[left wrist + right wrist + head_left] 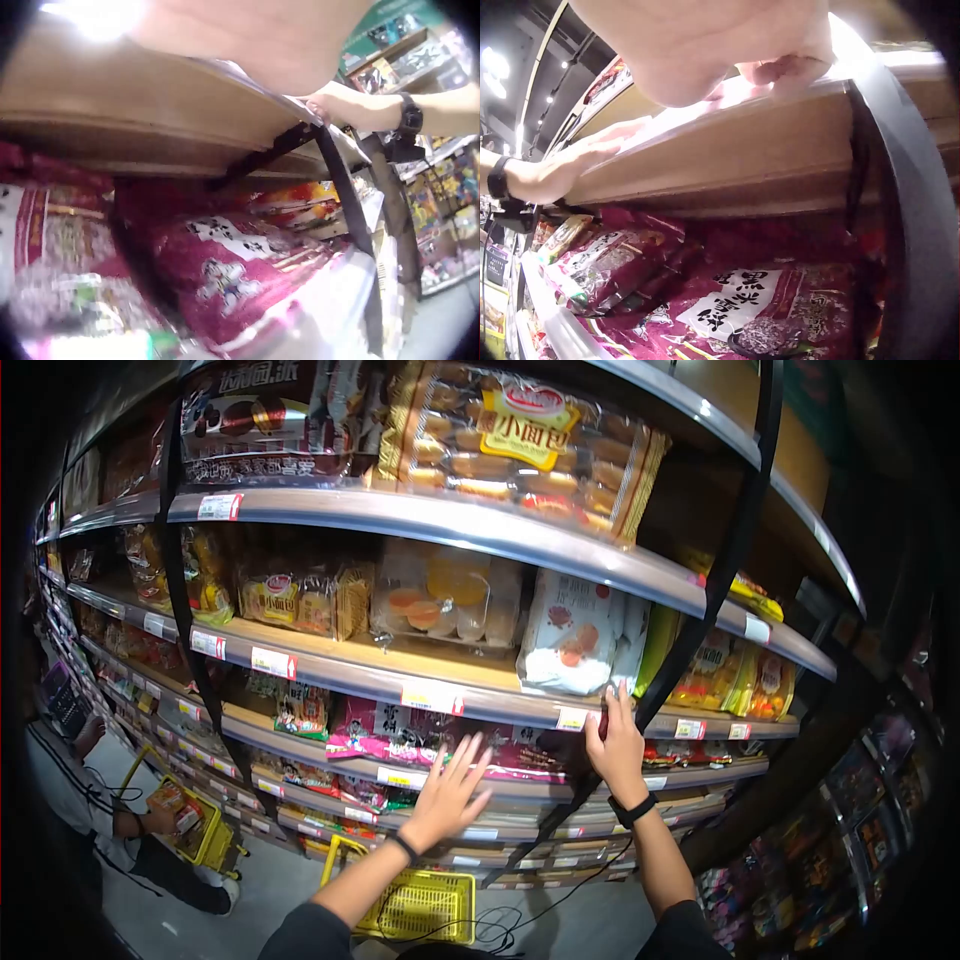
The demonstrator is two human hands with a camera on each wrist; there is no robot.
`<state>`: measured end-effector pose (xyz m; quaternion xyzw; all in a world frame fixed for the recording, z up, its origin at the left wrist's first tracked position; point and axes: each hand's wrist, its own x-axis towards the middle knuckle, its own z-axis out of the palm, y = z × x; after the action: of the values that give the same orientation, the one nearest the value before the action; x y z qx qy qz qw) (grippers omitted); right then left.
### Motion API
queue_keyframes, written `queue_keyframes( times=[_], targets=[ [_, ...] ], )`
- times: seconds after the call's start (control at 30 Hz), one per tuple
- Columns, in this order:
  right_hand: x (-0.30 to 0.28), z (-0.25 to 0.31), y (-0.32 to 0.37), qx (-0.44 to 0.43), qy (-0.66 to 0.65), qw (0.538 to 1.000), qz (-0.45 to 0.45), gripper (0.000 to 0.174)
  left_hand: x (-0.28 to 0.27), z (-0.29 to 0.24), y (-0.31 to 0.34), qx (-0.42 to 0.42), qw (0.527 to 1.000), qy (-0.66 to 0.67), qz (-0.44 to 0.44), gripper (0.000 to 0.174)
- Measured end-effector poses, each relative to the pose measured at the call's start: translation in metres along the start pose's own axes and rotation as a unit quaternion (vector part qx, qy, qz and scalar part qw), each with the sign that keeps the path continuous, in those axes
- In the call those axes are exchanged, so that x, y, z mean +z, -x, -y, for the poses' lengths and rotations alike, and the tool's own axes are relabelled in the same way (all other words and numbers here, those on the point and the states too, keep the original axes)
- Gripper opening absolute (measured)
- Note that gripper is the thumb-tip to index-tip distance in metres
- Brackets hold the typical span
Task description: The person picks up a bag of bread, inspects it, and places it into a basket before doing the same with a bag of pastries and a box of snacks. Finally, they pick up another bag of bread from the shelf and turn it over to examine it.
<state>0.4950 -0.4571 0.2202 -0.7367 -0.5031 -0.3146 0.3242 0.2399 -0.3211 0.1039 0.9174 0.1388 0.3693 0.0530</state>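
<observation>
My left hand, fingers spread and straight, is in front of the shelf edge below the middle shelf and holds nothing. My right hand reaches up at the middle shelf's front edge, its fingertips by the lower corner of a white package. Left of that package stands a clear pack with round pieces. Magenta bags lie on the shelf below; the left wrist view shows one magenta bag under the shelf board, and the right wrist view shows another magenta bag.
A large bread pack is on the upper shelf. Black straps cross the shelf fronts. A yellow basket and loose cables are on the floor below. At the left, another person is beside a yellow cart.
</observation>
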Motion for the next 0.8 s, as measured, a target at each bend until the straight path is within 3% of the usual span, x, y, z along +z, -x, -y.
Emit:
queue_keyframes(
  times=[0.1, 0.17, 0.2, 0.23, 0.3, 0.37, 0.43, 0.47, 0.57, 0.7, 0.8],
  targets=[
    [-0.019, -0.003, -0.012, -0.086, 0.034, 0.996, 0.016, 0.061, 0.023, 0.023, 0.122, -0.115, 0.978, 0.153, 0.080, 0.069],
    [-0.062, 0.041, -0.036, 0.020, -0.110, 0.987, 0.111, 0.064, 0.019, 0.033, 0.211, -0.216, 0.956, 0.168, 0.104, 0.064],
    [-0.074, 0.052, -0.047, 0.052, -0.167, 0.976, 0.127, 0.063, 0.060, 0.066, 0.289, -0.281, 0.917, 0.262, 0.105, 0.075],
    [-0.082, 0.059, -0.058, 0.010, -0.162, 0.981, 0.109, 0.061, 0.055, 0.082, 0.340, -0.342, 0.892, 0.255, 0.150, 0.074],
    [-0.108, 0.087, -0.083, -0.037, -0.178, 0.980, 0.086, 0.059, 0.019, 0.099, 0.417, -0.442, 0.832, 0.197, 0.272, 0.073],
    [-0.133, 0.127, -0.104, 0.001, -0.197, 0.976, 0.089, 0.060, -0.014, 0.115, 0.474, -0.509, 0.754, 0.170, 0.380, 0.072],
    [-0.135, 0.138, -0.130, -0.086, -0.159, 0.983, 0.035, 0.061, -0.042, 0.123, 0.503, -0.544, 0.707, 0.171, 0.418, 0.071],
    [-0.137, 0.154, -0.142, -0.128, -0.125, 0.984, 0.013, 0.061, -0.056, 0.115, 0.517, -0.574, 0.721, 0.161, 0.353, 0.067],
    [-0.136, 0.192, -0.195, -0.231, -0.014, 0.971, -0.054, 0.062, -0.074, 0.127, 0.536, -0.522, 0.793, 0.120, 0.291, 0.062],
    [-0.109, 0.225, -0.264, -0.280, 0.139, 0.940, -0.136, 0.073, -0.096, 0.151, 0.498, -0.522, 0.700, 0.167, 0.459, 0.063],
    [-0.091, 0.239, -0.306, -0.283, 0.165, 0.929, -0.170, 0.081, -0.083, 0.163, 0.502, -0.490, 0.750, 0.176, 0.409, 0.061]
  ],
)
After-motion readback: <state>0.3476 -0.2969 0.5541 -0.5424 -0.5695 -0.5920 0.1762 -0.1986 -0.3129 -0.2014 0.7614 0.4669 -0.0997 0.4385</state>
